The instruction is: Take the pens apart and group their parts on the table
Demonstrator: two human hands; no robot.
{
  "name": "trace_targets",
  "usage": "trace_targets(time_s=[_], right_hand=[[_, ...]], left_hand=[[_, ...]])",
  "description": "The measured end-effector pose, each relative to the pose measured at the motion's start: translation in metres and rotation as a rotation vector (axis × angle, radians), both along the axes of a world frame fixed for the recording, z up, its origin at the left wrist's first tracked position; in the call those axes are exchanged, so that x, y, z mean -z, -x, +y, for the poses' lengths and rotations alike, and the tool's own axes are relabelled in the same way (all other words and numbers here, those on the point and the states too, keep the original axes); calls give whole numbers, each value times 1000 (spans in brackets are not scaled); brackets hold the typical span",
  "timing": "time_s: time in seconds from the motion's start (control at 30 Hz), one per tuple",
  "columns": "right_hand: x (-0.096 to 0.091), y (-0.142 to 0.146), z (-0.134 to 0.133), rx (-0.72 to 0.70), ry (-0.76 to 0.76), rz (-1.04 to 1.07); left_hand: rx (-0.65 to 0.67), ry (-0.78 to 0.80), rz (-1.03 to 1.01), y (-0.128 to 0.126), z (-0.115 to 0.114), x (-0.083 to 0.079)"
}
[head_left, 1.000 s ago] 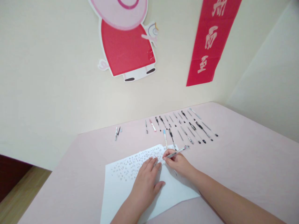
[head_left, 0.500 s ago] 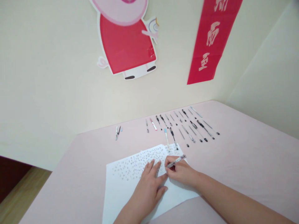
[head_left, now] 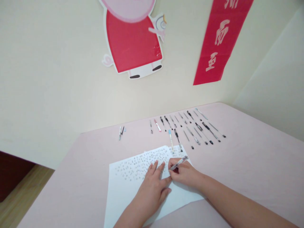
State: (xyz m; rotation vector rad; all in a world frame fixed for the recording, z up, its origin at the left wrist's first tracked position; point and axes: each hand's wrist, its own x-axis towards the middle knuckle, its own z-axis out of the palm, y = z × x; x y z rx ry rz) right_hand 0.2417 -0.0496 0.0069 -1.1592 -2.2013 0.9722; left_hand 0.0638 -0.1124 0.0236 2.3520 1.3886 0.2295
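Note:
A white sheet of paper (head_left: 125, 186) covered with small scribbled marks lies on the pink table (head_left: 249, 164). My left hand (head_left: 152, 186) rests flat on the sheet, fingers stretched out. Just to its right my right hand (head_left: 184, 173) is closed around a clear pen (head_left: 179, 162) in a writing grip, tip down on the paper near the sheet's upper right part. The two hands touch at the thumb side.
Several pens (head_left: 190, 126) lie in rows beyond the sheet, toward the wall. A separate pair of pens (head_left: 121, 132) lies further left. A pink-and-red cartoon cutout (head_left: 134, 41) and a red banner (head_left: 218, 41) hang on the cream wall. The wooden floor (head_left: 21, 193) shows left.
My right hand with the pen has drawn back down the sheet, closer to me, and now sits against my left hand. The view has shifted slightly.

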Motion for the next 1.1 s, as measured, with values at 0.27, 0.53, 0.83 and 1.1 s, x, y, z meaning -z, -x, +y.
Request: trace_targets(time_s=[0.27,0.53,0.83,1.1], right_hand=[[2,1,1,16,-53,-3],[-1,0,1,21,-29,-21],[1,0,1,-4,-39,7],[2,-1,1,6,-56,2]], left_hand=[[-3,2,12,0,-1,3],[2,-9,-5,0,-1,0],[-10,2,11,0,-1,3],[-9,5,11,0,-1,1]])
